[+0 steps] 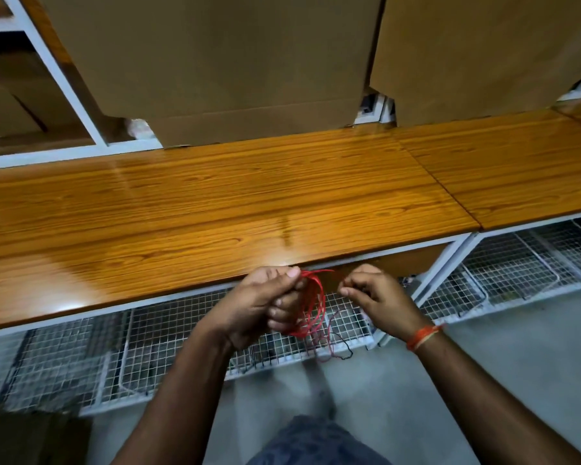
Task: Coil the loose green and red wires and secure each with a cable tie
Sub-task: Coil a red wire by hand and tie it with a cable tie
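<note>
A coil of thin red wire point(312, 307) hangs in several loops from my left hand point(265, 303), whose fingers curl round the top of the bundle just in front of the table edge. My right hand point(373, 293) is a short way to the right, with thumb and fingers pinched together; what they pinch is too thin to make out. Loose ends of red and dark wire point(332, 347) dangle below the coil. No green wire or cable tie is plainly visible.
A glossy wooden table point(215, 209) runs across in front of me, with a second top point(517, 169) adjoining on the right. Large cardboard boxes point(215, 62) stand at its back. White wire-mesh baskets point(114, 357) sit under the table. Grey floor lies below.
</note>
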The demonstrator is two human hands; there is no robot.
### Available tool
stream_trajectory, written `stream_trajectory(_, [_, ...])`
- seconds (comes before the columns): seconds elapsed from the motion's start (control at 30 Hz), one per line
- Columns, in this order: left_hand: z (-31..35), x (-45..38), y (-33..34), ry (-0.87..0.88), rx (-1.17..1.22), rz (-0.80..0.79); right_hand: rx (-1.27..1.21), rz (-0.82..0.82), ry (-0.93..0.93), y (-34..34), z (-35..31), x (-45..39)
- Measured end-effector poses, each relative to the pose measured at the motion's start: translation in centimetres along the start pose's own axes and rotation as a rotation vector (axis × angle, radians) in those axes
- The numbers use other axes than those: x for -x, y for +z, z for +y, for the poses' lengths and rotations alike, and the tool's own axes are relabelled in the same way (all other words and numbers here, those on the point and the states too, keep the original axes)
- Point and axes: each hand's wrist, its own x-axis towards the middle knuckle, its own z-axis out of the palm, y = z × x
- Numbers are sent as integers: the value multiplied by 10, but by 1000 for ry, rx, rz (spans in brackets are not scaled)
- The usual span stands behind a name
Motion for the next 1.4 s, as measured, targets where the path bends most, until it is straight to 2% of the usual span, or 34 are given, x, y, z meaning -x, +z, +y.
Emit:
stream_trajectory(0.2, [4,0,-10,71,-340,217,135,335,62,-2,3,-8])
stream_trajectory(0.33, [2,0,-20,44,-776,404,100,376,76,-12,-5,-7])
stream_trajectory(0.4, [-2,-2,-23,24,-823,411,-9,268,94,-29,-5,-6])
stream_trajectory(0.47, [-2,-5,-21,36,-674,352,-18,173,114,-41,-7,-6])
stream_trajectory(0.53, [3,-10,-12,74,-470,286,79,94,154,-34,-12,-6])
stream_trajectory(0.6, [8,-18,-3,129,-342,264,76,-114,171,-9,-19,0])
stream_trajectory(0.67, [10,-25,1,159,-311,262,-31,-362,193,7,-20,12])
stream_trajectory(0.73, [6,-26,1,141,-307,256,14,-476,245,-2,2,18])
stream_trajectory(0.77, [2,-26,3,119,-290,245,87,-472,281,-11,16,17])
stream_trajectory(0.8, [-3,-27,6,95,-261,231,197,-402,337,-18,30,13])
stream_trajectory(0.87, [-12,-32,20,57,-210,198,375,-45,412,-20,50,2])
stream_trajectory(0.9, [-15,-37,28,50,-200,186,351,172,422,-13,50,-1])
stream_trajectory(0.93, [-17,-43,37,51,-200,174,239,309,403,-1,46,-2])
stream_trajectory(0.97, [-17,-47,44,54,-214,170,76,281,352,10,39,3])
stream_trajectory(1.0, [-15,-50,50,55,-244,176,-47,113,277,20,37,11])
stream_trajectory(1.03, [-13,-51,54,49,-298,190,-122,-154,245,24,30,22])
stream_trajectory(1.07, [-12,-50,55,36,-374,207,-131,-472,290,19,25,34])
stream_trajectory(1.1, [-14,-49,55,14,-457,220,-64,-727,331,8,35,40])
stream_trajectory(1.13, [-18,-46,56,-17,-526,219,85,-884,396,-5,47,40])
stream_trajectory(1.17, [-24,-45,59,-56,-571,207,236,-840,479,-16,64,35])
stream_trajectory(1.2, [-32,-46,64,-88,-595,195,443,-632,564,-28,82,25])
stream_trajectory(1.23, [-38,-48,71,-105,-604,195,503,-363,631,-34,91,15])
stream_trajectory(1.27, [-43,-51,79,-102,-595,200,442,-66,637,-31,93,13])
stream_trajectory(1.3, [-44,-55,84,-83,-581,209,347,143,584,-20,89,12])
stream_trajectory(1.33, [-42,-57,87,-54,-576,218,207,105,517,-7,86,14])
stream_trajectory(1.4, [-35,-58,84,1,-650,235,31,-300,413,8,87,33])
